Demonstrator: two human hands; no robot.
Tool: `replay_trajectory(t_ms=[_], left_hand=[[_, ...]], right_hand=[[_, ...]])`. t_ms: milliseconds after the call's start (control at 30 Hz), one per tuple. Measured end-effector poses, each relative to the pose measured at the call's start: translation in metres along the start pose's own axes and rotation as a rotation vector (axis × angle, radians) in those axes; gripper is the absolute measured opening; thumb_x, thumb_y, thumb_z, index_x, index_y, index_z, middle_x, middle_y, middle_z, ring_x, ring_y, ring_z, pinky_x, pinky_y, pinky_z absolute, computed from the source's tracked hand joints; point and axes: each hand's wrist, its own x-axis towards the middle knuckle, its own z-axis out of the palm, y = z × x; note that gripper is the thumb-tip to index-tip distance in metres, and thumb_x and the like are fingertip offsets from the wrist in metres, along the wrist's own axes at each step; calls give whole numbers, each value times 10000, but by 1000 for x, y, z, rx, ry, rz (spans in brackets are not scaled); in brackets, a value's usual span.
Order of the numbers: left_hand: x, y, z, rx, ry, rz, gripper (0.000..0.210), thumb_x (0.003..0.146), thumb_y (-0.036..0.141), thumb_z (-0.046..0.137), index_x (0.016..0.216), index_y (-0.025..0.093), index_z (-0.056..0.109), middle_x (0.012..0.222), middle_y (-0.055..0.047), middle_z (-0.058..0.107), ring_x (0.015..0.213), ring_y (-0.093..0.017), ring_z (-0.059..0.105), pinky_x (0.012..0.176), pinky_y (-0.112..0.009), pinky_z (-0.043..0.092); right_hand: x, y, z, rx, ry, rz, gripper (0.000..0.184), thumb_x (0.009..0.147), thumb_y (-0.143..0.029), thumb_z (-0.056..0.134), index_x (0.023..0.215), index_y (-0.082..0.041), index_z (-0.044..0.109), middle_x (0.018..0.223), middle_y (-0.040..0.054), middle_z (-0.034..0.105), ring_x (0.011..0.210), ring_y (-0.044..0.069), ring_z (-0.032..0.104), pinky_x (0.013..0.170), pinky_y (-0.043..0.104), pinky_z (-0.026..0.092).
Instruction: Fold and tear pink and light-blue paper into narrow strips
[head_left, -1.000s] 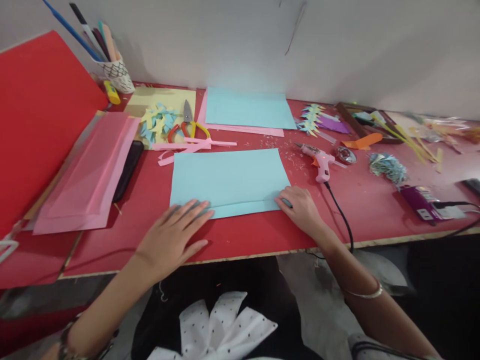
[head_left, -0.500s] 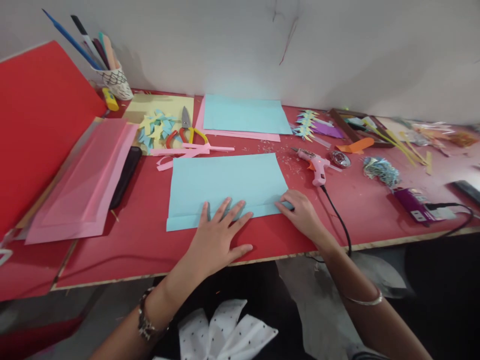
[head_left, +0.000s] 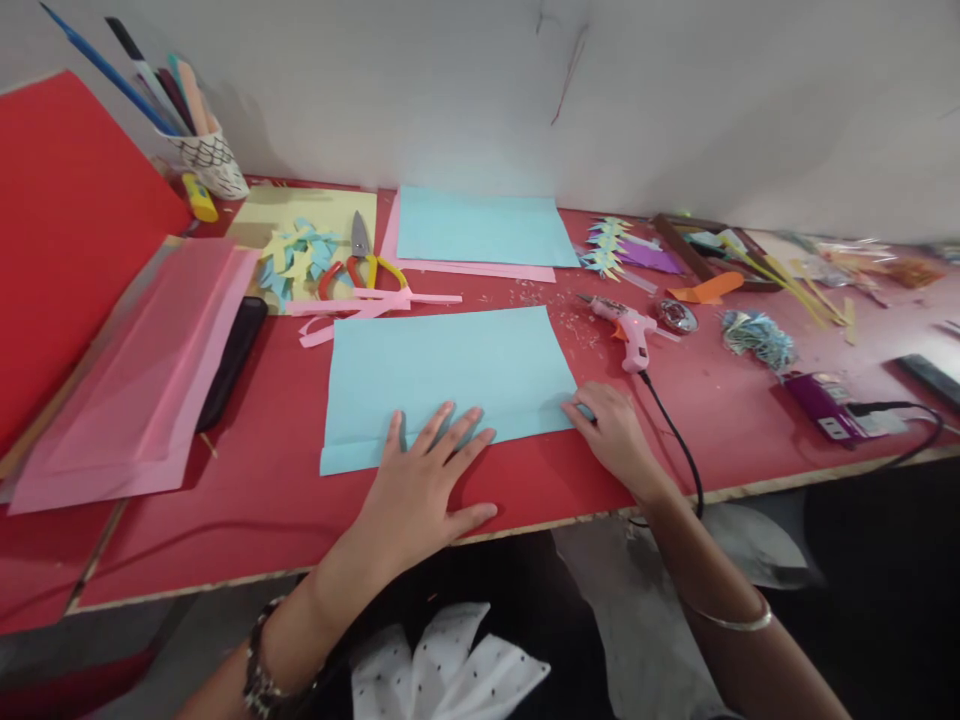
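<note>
A light blue sheet of paper (head_left: pixel 450 360) lies in front of me, with a narrow folded strip along its near edge. My left hand (head_left: pixel 420 475) rests on that strip, fingers spread and palm down, its thumb on the red table. At the sheet's near right corner my right hand (head_left: pixel 611 430) is curled, thumb and forefinger closed on the paper's edge. Beyond the sheet lie pink paper strips (head_left: pixel 375 303) and scissors (head_left: pixel 362 245) with red and yellow handles. A pink glue gun (head_left: pixel 626 325) lies to the right of the sheet.
Pink sheets (head_left: pixel 150 370) and a dark phone-like object (head_left: pixel 232 360) lie left. Cut paper pieces (head_left: pixel 296 255) sit on yellow paper. More blue paper (head_left: pixel 480 225) lies by the wall. A pen cup (head_left: pixel 214 165), tray (head_left: pixel 690 245) and purple box (head_left: pixel 821 405) stand around.
My right hand has slid slightly right along the sheet's near edge. My left hand stays spread on the fold. The whole view has shifted a little.
</note>
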Motion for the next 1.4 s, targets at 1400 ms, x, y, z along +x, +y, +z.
replay_trajectory(t_ms=[1400], left_hand=[[-36,-34,-3,50,43,30,611,772,634,326,1294,319,339,1384,-14,343,1257,-275,303,990,-541,222]], right_hand=[[-52,-33,-15,-204,-239,-115,530,857,-365,306,1366,-251,215,1353,77,382,1225,235,374,1014,556,84]])
